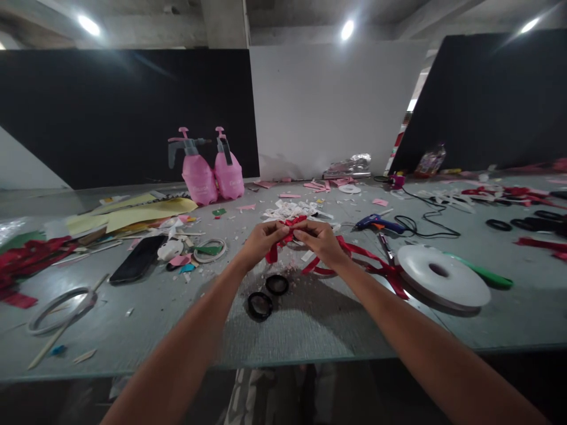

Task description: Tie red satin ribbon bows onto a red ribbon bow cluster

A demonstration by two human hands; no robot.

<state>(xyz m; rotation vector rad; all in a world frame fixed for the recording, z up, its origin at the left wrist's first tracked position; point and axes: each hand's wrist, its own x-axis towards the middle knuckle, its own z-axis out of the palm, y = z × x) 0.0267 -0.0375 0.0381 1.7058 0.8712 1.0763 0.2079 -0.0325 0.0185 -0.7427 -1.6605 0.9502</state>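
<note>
Craft workshop: scrap-littered worktable (150, 330), glue gun (381, 224), white spool (414, 267), red ribbon (287, 239), spray bottles (199, 180); concrete ceiling (287, 23).

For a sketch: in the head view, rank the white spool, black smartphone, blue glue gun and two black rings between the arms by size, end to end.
1. White spool
2. Black smartphone
3. Blue glue gun
4. Two black rings: too alike to rank

We see two pink spray bottles (199, 182) standing side by side on a grey table (128, 330), yellow sheets (146, 215) to their left, a black phone (138, 258) lying nearer us, and a black panel (133, 112) behind them.
</note>
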